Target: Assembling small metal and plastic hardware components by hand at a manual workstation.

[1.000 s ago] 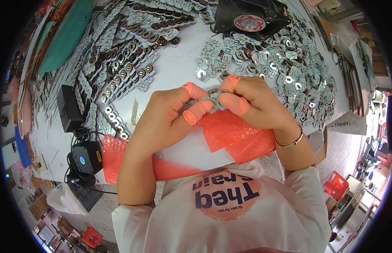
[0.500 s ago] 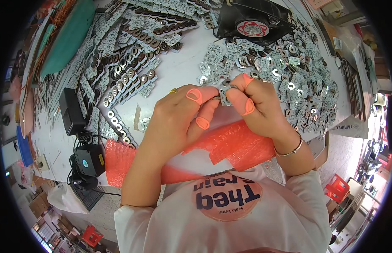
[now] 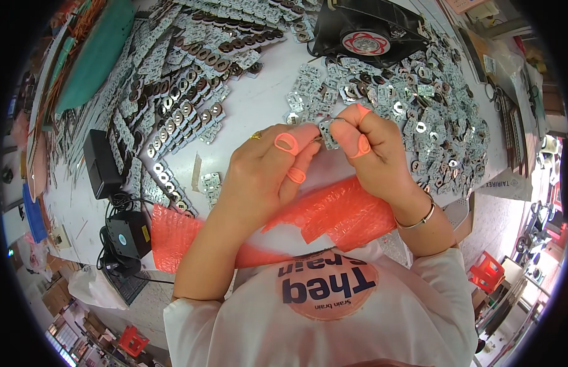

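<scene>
A small grey-white circuit board (image 3: pixel 328 134) is held up between my hands above the white table. My right hand (image 3: pixel 382 150) pinches it between thumb and bent forefinger. From the other side, my left hand (image 3: pixel 259 165) closes thumb and forefinger on its left edge; the fingers hide part of that edge. Pink-orange finger cots cover the thumb and forefinger of both hands. Beyond and right of my hands spreads a heap of loose small boards (image 3: pixel 446 131), many bearing round dark or shiny parts. A separate small board (image 3: pixel 210 185) lies beside my left forearm.
Strips of joined boards (image 3: pixel 186 116) fill the table's left and far side. A black fan (image 3: pixel 333 30) stands at the back. Torn red bubble wrap (image 3: pixel 351 214) covers the near edge. Left are a black box (image 3: pixel 102 162), a corded black device (image 3: pixel 128 232) and a green sheet (image 3: pixel 97 67).
My left hand has shifted slightly, and the circuit board has turned a little between my fingers. My right thumb now lies flatter against it. Both hands stay in nearly the same place.
</scene>
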The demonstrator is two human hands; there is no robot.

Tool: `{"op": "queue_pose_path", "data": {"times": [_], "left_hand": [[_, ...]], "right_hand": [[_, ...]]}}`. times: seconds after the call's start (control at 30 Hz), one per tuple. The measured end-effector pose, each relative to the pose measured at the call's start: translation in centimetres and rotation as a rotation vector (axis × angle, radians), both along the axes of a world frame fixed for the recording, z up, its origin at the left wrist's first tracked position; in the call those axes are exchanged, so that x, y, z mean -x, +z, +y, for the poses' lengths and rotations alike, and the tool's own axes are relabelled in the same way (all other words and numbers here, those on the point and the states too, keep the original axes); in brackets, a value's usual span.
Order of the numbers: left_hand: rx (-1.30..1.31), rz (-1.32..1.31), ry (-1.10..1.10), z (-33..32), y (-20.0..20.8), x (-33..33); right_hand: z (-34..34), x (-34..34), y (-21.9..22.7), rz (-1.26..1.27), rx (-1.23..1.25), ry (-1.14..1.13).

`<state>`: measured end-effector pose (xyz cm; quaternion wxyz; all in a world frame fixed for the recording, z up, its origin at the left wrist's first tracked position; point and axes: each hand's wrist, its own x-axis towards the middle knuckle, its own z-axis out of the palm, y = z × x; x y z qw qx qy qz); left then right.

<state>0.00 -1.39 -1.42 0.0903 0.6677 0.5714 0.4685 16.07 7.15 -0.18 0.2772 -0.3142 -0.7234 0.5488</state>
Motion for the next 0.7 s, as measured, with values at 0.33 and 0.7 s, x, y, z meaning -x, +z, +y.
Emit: {"op": "queue_pose_path", "data": {"times": [0.33,0.7], "left_hand": [[0.132,-0.158,-0.034,0.2,0.6,0.1],[0.376,-0.760,-0.120,-0.4,0.1,0.5]], "right_hand": [[3.0,-1.0,-0.4,-0.146,-0.470,0.185],[2.5,-1.4,1.2,-0.161,-0.189,0.272]]}}
